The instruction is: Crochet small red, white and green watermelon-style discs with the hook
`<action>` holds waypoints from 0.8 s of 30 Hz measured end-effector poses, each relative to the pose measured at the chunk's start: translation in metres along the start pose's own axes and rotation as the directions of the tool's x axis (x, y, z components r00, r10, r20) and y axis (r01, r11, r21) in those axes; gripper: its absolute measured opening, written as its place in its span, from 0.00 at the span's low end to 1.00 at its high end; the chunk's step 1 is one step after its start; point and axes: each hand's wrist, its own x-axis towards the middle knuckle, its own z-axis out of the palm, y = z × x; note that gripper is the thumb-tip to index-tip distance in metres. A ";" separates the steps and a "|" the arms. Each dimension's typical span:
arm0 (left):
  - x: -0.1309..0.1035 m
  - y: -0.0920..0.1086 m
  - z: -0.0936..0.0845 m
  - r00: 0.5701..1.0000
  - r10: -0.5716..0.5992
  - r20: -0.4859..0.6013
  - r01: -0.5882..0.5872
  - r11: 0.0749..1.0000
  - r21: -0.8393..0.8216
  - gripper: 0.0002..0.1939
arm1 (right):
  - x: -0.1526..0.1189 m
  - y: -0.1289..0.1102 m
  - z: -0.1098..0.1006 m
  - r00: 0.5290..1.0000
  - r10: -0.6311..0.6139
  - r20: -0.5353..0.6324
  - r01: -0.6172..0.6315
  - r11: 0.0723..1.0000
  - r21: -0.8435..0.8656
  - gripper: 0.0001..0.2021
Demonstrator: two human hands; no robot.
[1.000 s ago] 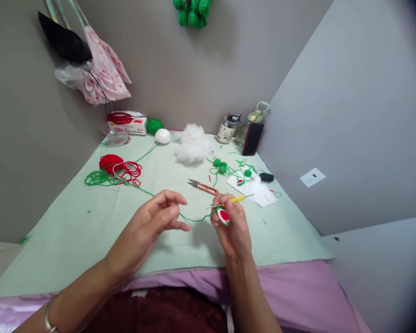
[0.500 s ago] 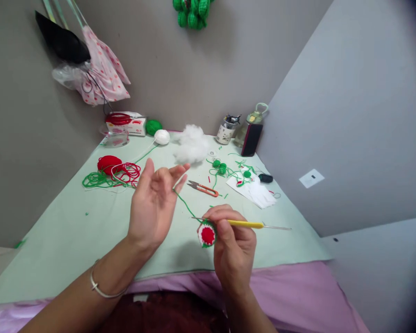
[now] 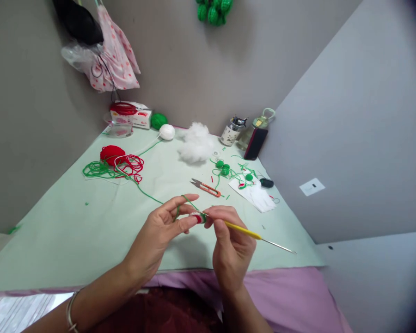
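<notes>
Between thumb and fingers, my left hand (image 3: 162,229) pinches a small round crochet piece (image 3: 198,218) in red, white and green. Green yarn (image 3: 147,195) runs from the tangle on the table to this hand and loops over its raised index finger. My right hand (image 3: 234,240) is closed around a crochet hook (image 3: 244,229) with a yellow handle. The hook's near tip meets the green edge of the piece, while its other metal end points down to the right. My fingers partly cover the piece.
Orange thread snips (image 3: 208,188) lie beyond my hands. Red yarn (image 3: 113,156) and tangled green strands sit at left. White stuffing (image 3: 196,143), a pen cup (image 3: 229,134) and a leaning phone (image 3: 256,144) stand at the back. Small green crochet balls (image 3: 223,167) lie right of centre.
My left hand went from open and raised to pinching the crochet piece, with the yarn looped over its finger. The piece has turned from face-on to edge-on. The hook tilts more downward right.
</notes>
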 end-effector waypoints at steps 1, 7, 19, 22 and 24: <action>0.000 0.002 0.000 1.000 -0.021 -0.002 0.021 0.999 -0.039 0.20 | 0.000 0.001 0.000 1.000 0.001 0.005 -0.001 1.000 -0.003 0.11; -0.001 0.006 0.002 0.998 -0.044 0.041 0.051 0.979 -0.196 0.21 | 0.003 0.006 0.001 0.999 0.023 0.028 -0.023 1.000 0.008 0.10; -0.007 0.001 -0.010 0.996 -0.043 0.081 0.055 0.987 -0.150 0.14 | 0.002 0.014 0.000 0.963 0.245 0.111 -0.268 0.899 0.346 0.08; -0.008 0.004 -0.009 0.997 -0.027 0.066 0.034 0.994 -0.103 0.14 | 0.006 0.008 -0.004 0.966 0.202 0.162 -0.246 0.912 0.328 0.09; -0.007 0.004 -0.008 0.999 -0.006 0.051 0.009 0.999 -0.046 0.14 | 0.007 0.005 -0.009 0.972 0.154 0.175 -0.197 0.945 0.262 0.09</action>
